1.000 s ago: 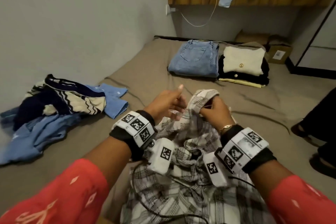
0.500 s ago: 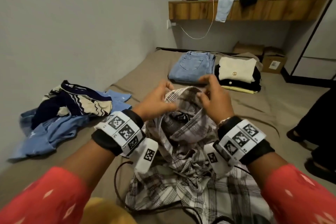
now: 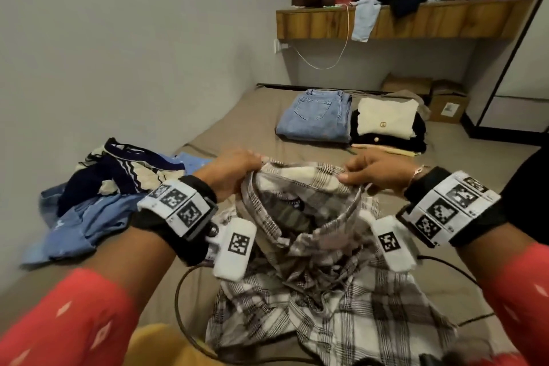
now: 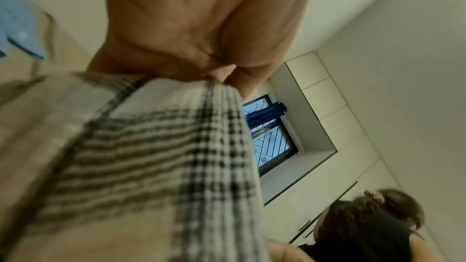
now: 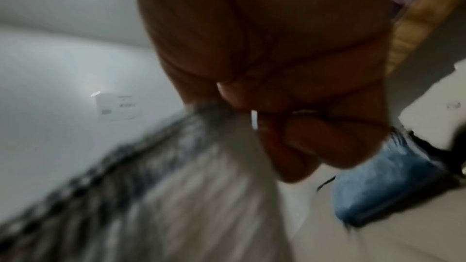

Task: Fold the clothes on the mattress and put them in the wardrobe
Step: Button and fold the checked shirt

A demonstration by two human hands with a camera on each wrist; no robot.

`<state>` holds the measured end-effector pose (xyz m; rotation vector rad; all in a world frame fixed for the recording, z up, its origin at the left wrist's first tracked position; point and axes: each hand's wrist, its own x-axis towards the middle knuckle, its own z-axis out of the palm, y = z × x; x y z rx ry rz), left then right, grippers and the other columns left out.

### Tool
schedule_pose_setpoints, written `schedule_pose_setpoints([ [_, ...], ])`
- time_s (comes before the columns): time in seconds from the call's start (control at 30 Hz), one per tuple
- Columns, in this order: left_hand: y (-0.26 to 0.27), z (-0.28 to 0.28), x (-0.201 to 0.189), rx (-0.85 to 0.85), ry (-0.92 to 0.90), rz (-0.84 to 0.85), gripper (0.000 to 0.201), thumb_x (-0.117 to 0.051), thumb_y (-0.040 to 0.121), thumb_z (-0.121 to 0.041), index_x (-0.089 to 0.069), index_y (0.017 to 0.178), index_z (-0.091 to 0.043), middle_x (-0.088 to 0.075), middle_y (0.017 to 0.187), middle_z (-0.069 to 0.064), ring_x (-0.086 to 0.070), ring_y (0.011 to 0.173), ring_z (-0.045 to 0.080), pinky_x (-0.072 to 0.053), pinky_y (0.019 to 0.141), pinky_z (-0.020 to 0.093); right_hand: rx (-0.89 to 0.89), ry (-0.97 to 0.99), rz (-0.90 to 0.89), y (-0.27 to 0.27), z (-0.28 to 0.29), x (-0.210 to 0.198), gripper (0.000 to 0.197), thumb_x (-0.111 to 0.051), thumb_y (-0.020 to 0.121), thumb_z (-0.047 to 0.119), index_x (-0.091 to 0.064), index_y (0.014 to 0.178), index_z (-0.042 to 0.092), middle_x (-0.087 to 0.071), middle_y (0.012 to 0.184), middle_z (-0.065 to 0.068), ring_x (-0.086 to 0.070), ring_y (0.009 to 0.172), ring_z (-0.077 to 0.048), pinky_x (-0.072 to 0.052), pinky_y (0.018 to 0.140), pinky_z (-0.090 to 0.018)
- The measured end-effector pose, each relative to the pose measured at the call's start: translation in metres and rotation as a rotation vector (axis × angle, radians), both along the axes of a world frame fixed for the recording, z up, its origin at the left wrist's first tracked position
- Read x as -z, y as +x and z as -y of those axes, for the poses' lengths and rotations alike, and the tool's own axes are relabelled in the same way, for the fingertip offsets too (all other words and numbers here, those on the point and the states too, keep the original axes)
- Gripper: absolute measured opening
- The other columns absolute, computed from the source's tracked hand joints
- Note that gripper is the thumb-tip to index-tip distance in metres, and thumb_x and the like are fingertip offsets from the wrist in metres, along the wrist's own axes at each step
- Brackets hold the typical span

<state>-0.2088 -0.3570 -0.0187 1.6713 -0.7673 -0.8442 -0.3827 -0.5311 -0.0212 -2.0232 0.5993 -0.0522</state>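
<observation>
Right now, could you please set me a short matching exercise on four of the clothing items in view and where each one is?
Things:
1. plaid shirt
2. folded jeans
3. cream sweater
4. pale blue cloth

Places:
A. hanging over the wooden shelf's edge
B. on top of the folded dark stack
C. gripped by the left hand and right hand
D. flat on the mattress, left of the stack

Pairs: 1-C, 2-D, 3-B, 4-A
</observation>
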Motion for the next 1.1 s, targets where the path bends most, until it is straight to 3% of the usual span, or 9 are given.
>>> schedule_pose_setpoints([
  [0.2, 0.018, -0.008, 0.036, 0.030, 0.449, 1.175, 0.014, -0.063, 0.082, -0.011, -0.052, 0.088, -0.003, -0.055, 0.084, 0.018, -0.055, 0.081, 0.031, -0.040, 0.068, 0.036, 0.225, 0.286, 0.132, 0.000, 0.005, 0.004, 0.030, -0.044, 0.097, 0.015, -0.049, 0.068, 0.014, -0.045, 0.047, 0.005, -0.043, 0.041, -0.006, -0.045, 0.047, -0.023],
  [0.27, 0.023, -0.016, 0.035, -0.010, 0.357, 0.952, 0.008, -0.060, 0.084, -0.002, -0.058, 0.081, 0.005, -0.057, 0.079, 0.025, -0.057, 0.077, 0.030, -0.039, 0.063, 0.032, 0.230, 0.363, 0.195, 0.000, 0.006, 0.005, 0.027, -0.043, 0.097, 0.013, -0.054, 0.073, 0.010, -0.053, 0.057, -0.001, -0.050, 0.049, -0.012, -0.048, 0.048, -0.024],
  [0.37, 0.027, -0.028, 0.025, -0.070, 0.164, 0.229, 0.016, -0.048, 0.088, 0.007, -0.059, 0.076, 0.005, -0.057, 0.059, 0.011, -0.052, 0.053, 0.017, -0.042, 0.047, 0.020, 0.120, 0.315, 0.165, -0.005, 0.012, 0.008, 0.018, -0.045, 0.093, 0.002, -0.056, 0.079, 0.005, -0.055, 0.067, -0.006, -0.052, 0.054, -0.013, -0.046, 0.049, -0.020],
  [0.5, 0.026, -0.037, 0.020, -0.019, -0.030, -0.253, 0.031, -0.040, 0.093, 0.000, -0.063, 0.072, 0.000, -0.067, 0.058, 0.007, -0.064, 0.050, 0.014, -0.055, 0.051, 0.022, 0.081, -0.209, -0.165, -0.011, 0.012, 0.025, 0.023, -0.051, 0.088, -0.005, -0.055, 0.071, 0.009, -0.054, 0.066, -0.005, -0.051, 0.057, -0.015, -0.044, 0.048, -0.017],
  [0.6, 0.023, -0.037, 0.026, -0.019, -0.039, -0.386, 0.039, -0.040, 0.090, -0.008, -0.069, 0.066, -0.003, -0.067, 0.058, 0.010, -0.064, 0.050, 0.019, -0.055, 0.050, 0.025, 0.252, -0.193, -0.185, -0.012, 0.002, 0.040, 0.027, -0.042, 0.092, -0.003, -0.053, 0.072, 0.011, -0.053, 0.067, -0.006, -0.054, 0.054, -0.015, -0.046, 0.043, -0.024],
  [0.7, 0.021, -0.036, 0.038, -0.074, 0.006, -0.437, 0.016, -0.049, 0.076, -0.018, -0.060, 0.082, -0.008, -0.064, 0.059, 0.006, -0.059, 0.051, 0.018, -0.050, 0.052, 0.025, 0.413, 0.367, 0.079, -0.012, 0.005, 0.044, 0.032, -0.034, 0.093, -0.009, -0.045, 0.070, 0.010, -0.049, 0.060, -0.007, -0.052, 0.039, -0.010, -0.045, 0.035, -0.022],
  [0.83, 0.031, -0.042, 0.051, -0.054, -0.143, -0.566, 0.035, -0.072, 0.074, -0.031, -0.068, 0.096, -0.005, -0.072, 0.080, 0.009, -0.069, 0.069, 0.019, -0.058, 0.063, 0.032, 0.506, 0.896, 0.301, -0.014, 0.007, 0.034, 0.010, -0.054, 0.084, -0.004, -0.056, 0.079, 0.004, -0.062, 0.052, -0.011, -0.061, 0.042, -0.019, -0.052, 0.039, -0.032],
  [1.0, 0.040, -0.048, 0.051, 0.026, -0.313, -0.650, 0.080, -0.091, 0.016, 0.003, -0.070, 0.093, 0.001, -0.070, 0.089, 0.021, -0.070, 0.077, 0.031, -0.058, 0.059, 0.040, 0.482, 0.923, 0.316, -0.020, 0.010, 0.043, 0.013, -0.043, 0.091, 0.005, -0.056, 0.089, 0.008, -0.067, 0.064, -0.012, -0.063, 0.049, -0.019, -0.056, 0.048, -0.032],
  [1.1, 0.034, -0.043, 0.047, -0.124, -0.379, -0.731, 0.082, -0.087, 0.020, 0.010, -0.060, 0.097, 0.004, -0.070, 0.084, 0.020, -0.070, 0.072, 0.029, -0.059, 0.063, 0.040, 0.429, 0.971, 0.483, -0.022, 0.010, 0.049, 0.038, -0.054, 0.065, -0.009, -0.059, 0.097, 0.012, -0.069, 0.076, -0.012, -0.066, 0.058, -0.019, -0.056, 0.053, -0.030],
])
